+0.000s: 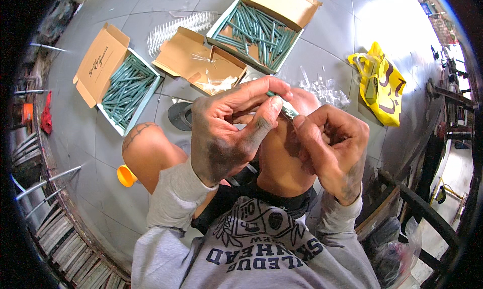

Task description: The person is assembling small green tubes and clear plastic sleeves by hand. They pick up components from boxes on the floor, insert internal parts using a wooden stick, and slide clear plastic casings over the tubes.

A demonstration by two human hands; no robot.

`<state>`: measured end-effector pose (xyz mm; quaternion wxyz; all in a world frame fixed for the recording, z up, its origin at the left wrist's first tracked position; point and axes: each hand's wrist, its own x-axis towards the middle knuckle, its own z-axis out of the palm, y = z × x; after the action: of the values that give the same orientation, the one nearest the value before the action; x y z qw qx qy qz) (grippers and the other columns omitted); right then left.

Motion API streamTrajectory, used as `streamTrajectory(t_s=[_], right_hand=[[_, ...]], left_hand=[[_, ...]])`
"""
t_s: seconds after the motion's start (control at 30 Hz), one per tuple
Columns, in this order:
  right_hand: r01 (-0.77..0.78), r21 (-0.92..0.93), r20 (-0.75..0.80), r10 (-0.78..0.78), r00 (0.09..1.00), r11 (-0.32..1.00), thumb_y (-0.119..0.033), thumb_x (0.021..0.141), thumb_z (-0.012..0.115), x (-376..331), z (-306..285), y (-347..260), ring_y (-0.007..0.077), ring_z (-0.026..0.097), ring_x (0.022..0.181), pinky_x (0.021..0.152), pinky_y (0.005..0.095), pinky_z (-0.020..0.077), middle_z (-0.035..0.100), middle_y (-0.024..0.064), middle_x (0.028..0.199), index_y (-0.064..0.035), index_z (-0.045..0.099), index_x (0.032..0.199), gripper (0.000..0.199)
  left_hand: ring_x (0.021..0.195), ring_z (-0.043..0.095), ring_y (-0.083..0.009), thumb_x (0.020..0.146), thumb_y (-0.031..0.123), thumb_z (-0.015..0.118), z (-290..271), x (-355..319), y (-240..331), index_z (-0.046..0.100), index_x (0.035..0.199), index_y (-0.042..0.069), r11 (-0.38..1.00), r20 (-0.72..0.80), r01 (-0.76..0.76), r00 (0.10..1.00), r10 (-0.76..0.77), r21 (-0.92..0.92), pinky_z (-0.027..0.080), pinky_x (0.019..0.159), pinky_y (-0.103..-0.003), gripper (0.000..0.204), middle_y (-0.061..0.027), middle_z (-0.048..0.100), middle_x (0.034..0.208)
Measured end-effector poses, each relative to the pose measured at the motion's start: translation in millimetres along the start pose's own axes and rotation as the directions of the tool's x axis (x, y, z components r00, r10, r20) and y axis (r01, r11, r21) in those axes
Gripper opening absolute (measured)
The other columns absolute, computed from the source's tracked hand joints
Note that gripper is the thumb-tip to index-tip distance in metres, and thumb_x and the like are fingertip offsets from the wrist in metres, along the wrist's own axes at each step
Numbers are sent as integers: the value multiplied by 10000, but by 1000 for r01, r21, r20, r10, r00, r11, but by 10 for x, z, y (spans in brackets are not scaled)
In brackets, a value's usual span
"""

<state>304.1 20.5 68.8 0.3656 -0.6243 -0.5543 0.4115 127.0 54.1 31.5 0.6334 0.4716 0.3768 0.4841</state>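
Above my knees, both hands hold one slim dark green stick (289,111) with white marks on its side, like a pen. My left hand (226,130) pinches its upper left end between thumb and fingers. At the lower right end, my right hand (336,148) grips it with thumb and curled fingers. Similar green sticks (127,90) fill an open cardboard box (100,62) on the left. A second open box (284,6), farther back, holds many more sticks (256,34). Between them stands a smaller open box (186,50) with thin white pieces inside.
Loose clear plastic pieces (327,91) lie beyond my right hand, left of a yellow plastic bag (385,90). A clear ridged plastic strip (181,31) lies at the back. A dark sandal (180,116) and an orange cup (126,175) are near my left knee. Racks line both sides.
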Motion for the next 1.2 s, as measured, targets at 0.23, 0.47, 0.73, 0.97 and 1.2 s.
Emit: streamTrajectory(t_s=[0.23, 0.47, 0.73, 0.97, 1.2], right_hand=[[-18, -6, -2, 18, 1000, 1000, -117, 937, 673, 15, 5, -13, 70, 556, 472, 410, 222, 393, 630, 42, 592, 15, 635, 726, 252], [78, -102, 36, -75, 997, 992, -92, 926, 667, 37, 7, -23, 62, 556, 488, 431, 218, 386, 622, 28, 593, 18, 630, 713, 243], [206, -314, -2, -218, 976, 927, -63, 900, 691, 20, 23, -45, 37, 529, 555, 505, 230, 399, 592, 9, 596, 13, 622, 707, 219], [110, -135, -75, -121, 990, 985, -114, 821, 758, 28, 62, -32, 211, 583, 520, 498, 333, 446, 575, 92, 586, -30, 604, 682, 224], [221, -220, -34, -234, 972, 950, -77, 882, 732, 62, 12, -35, 35, 446, 520, 470, 257, 342, 540, 10, 555, 8, 637, 703, 219]], left_hand=[[924, 688, -139, 961, 57, 638, 14, -6, -53, 688, 1130, -49, 1000, -25, 10, 1000, -10, -15, 594, 783, -262, 205, -105, 716, 1045], [875, 663, -68, 962, 11, 627, 27, -14, -69, 663, 1152, -69, 1000, -56, -17, 998, 15, -26, 527, 773, -194, 209, -76, 724, 1017], [913, 675, -115, 958, 32, 624, 40, 4, -79, 692, 1120, -44, 1000, -72, -9, 997, 11, 20, 563, 798, -246, 192, -80, 716, 1029], [863, 694, -102, 896, -34, 683, -46, 1, -47, 723, 1061, -40, 976, -16, -89, 995, 94, 199, 558, 798, -242, 170, -83, 743, 997], [837, 731, -161, 825, -53, 748, -129, 109, -80, 757, 1017, -2, 716, 219, -492, 868, 445, 496, 578, 781, -281, 199, -87, 760, 937]])
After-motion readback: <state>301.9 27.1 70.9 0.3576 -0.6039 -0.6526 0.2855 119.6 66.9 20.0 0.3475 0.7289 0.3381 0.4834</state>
